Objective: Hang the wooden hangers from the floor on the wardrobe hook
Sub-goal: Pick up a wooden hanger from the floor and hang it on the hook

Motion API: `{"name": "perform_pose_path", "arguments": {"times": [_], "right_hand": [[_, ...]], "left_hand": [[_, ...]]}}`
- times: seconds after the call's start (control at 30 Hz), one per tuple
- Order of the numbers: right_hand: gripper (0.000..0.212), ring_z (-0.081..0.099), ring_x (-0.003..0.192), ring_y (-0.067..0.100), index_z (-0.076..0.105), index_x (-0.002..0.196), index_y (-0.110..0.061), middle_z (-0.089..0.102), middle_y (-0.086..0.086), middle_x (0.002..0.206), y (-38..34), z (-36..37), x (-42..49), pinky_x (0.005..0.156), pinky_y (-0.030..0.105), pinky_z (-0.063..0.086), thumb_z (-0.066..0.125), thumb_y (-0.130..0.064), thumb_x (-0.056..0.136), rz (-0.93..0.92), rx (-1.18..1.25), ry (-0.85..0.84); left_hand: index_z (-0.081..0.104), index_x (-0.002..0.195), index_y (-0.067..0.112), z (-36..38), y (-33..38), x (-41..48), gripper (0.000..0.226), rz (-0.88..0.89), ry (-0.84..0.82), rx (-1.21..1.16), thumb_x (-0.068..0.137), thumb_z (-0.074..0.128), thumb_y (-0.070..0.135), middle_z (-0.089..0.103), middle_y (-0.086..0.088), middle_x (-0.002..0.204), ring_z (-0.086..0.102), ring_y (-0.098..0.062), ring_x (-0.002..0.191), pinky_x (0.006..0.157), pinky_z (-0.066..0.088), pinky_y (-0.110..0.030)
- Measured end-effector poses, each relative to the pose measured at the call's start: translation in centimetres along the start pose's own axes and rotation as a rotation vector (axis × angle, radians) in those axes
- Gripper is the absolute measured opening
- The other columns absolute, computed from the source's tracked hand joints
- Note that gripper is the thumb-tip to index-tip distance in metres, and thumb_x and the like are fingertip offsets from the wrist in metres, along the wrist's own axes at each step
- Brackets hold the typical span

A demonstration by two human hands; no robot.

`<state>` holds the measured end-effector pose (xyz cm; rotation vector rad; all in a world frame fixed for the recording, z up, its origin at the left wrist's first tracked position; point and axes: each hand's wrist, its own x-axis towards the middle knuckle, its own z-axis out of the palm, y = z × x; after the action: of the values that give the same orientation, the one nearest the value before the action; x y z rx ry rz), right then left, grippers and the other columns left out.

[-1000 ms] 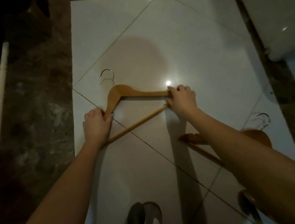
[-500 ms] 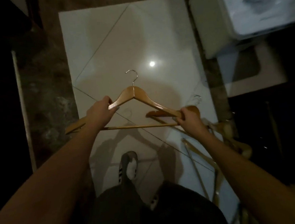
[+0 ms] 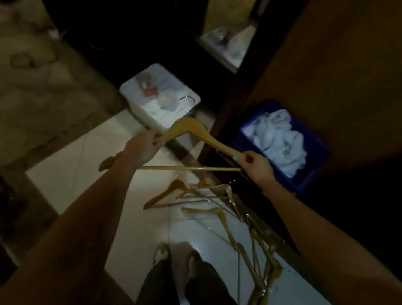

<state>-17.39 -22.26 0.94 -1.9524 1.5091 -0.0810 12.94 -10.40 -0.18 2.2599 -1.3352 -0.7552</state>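
Head view: dim and blurred, looking down past both forearms at a pale tiled floor [image 3: 77, 179].
Held hanger [image 3: 193, 127]: wooden, lifted off the floor at mid-frame and tilted; its lower bar runs between the two hands.
Metal hook [image 3: 189, 99]: at the hanger's top, pointing toward the upper frame and seen against the white box [image 3: 141, 113].
Left hand [image 3: 144, 146]: grip wrapped round the hanger's left shoulder; the shoulder's tip pokes out left of the wrist.
Right hand [image 3: 256, 166]: grip closed on the hanger's right end, where shoulder and bar meet.
Loose hangers [image 3: 224, 213]: an overlapping tangle on the floor below the held one, trailing toward the lower right along a dark edge.
White box: upper centre, open on top, with blurred items inside that cannot be made out.
Blue bin [image 3: 316, 167]: right of centre, beside the right hand in the frame, with crumpled white cloth [image 3: 278, 141] inside.
Brown panel [image 3: 332, 57]: fills the upper right.
Shoes [image 3: 161, 254]: bottom centre on the floor, below dark trouser legs.
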Motion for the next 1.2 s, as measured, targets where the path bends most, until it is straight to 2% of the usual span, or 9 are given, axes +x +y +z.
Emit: {"name": "perform_pose_path", "arguments": {"times": [0.13,0.23,0.33,0.47,0.6,0.7,0.87,1.0,1.2], "right_hand": [[0.038,0.058,0.070,0.022,0.056,0.071,-0.020,0.059,0.000,0.066,-0.1,-10.2,-4.3,0.058,0.035,0.042,0.056,-0.055,0.087,0.076,0.047,0.188],[0.039,0.055,0.068,0.021,0.063,0.088,-0.014,0.061,0.003,0.073,0.0,-17.2,-6.8,0.054,0.033,0.036,0.056,-0.052,0.089,0.148,0.062,0.353],[0.044,0.062,0.092,0.027,0.063,0.107,-0.014,0.067,0.006,0.098,1.2,-23.2,-8.5,0.071,0.035,0.046,0.057,-0.053,0.088,0.242,0.051,0.516],[0.057,0.061,0.090,0.017,0.053,0.130,-0.012,0.066,0.005,0.110,3.4,-30.0,-10.3,0.083,0.039,0.052,0.060,-0.049,0.087,0.327,0.160,0.695],[0.063,0.063,0.106,0.024,0.046,0.137,-0.010,0.061,0.011,0.126,5.2,-37.0,-11.1,0.091,0.047,0.053,0.060,-0.047,0.087,0.358,0.139,0.875],[0.057,0.064,0.100,0.025,0.053,0.132,-0.012,0.065,0.009,0.119,6.3,-42.5,-10.8,0.087,0.047,0.054,0.059,-0.047,0.088,0.336,0.106,0.999],[0.044,0.065,0.071,0.020,0.058,0.117,-0.013,0.067,0.004,0.089,9.0,-48.7,-9.8,0.067,0.039,0.055,0.058,-0.046,0.090,0.298,0.141,1.137],[0.043,0.067,0.077,0.021,0.056,0.118,-0.014,0.063,-0.001,0.087,11.1,-53.1,-8.9,0.077,0.047,0.057,0.057,-0.046,0.090,0.276,0.227,1.186],[0.040,0.066,0.079,0.022,0.056,0.116,-0.014,0.066,0.006,0.097,12.5,-62.1,-6.1,0.076,0.046,0.058,0.059,-0.045,0.089,0.236,0.255,1.248]], "left_hand": [[0.061,0.106,0.019,-4.4,10.4,2.5,0.021,0.228,-0.022,0.089,0.091,0.056,0.033,0.068,-0.010,0.094,0.062,-0.027,0.080,0.067,0.046,-0.032],[0.062,0.102,0.018,-6.7,19.3,4.8,0.022,0.379,-0.070,0.097,0.092,0.054,0.036,0.064,-0.006,0.086,0.059,-0.026,0.076,0.058,0.039,-0.032],[0.061,0.104,0.021,-7.8,28.1,6.7,0.019,0.508,-0.113,0.042,0.094,0.053,0.034,0.065,-0.004,0.091,0.058,-0.021,0.073,0.059,0.041,-0.033],[0.059,0.112,0.021,-8.3,38.7,8.2,0.020,0.699,-0.137,0.018,0.094,0.053,0.025,0.064,0.000,0.101,0.059,-0.016,0.079,0.066,0.046,-0.032],[0.057,0.118,0.018,-8.9,48.3,9.0,0.025,0.864,-0.112,0.052,0.095,0.051,0.024,0.062,-0.003,0.101,0.059,-0.021,0.078,0.064,0.046,-0.038],[0.055,0.121,0.018,-9.7,55.3,10.3,0.027,0.970,-0.076,0.018,0.095,0.051,0.022,0.061,-0.005,0.108,0.058,-0.020,0.084,0.065,0.045,-0.034],[0.056,0.120,0.015,-10.2,65.6,12.0,0.027,1.121,0.012,0.032,0.093,0.053,0.018,0.062,-0.009,0.118,0.058,-0.026,0.103,0.076,0.043,-0.034],[0.056,0.122,0.017,-10.3,73.0,12.4,0.029,1.217,0.100,0.094,0.094,0.051,0.020,0.062,-0.010,0.120,0.058,-0.029,0.102,0.072,0.040,-0.033],[0.054,0.127,0.015,-11.3,81.9,14.7,0.033,1.207,0.269,0.106,0.095,0.049,0.023,0.058,-0.013,0.127,0.053,-0.033,0.115,0.087,0.043,-0.041]]}}
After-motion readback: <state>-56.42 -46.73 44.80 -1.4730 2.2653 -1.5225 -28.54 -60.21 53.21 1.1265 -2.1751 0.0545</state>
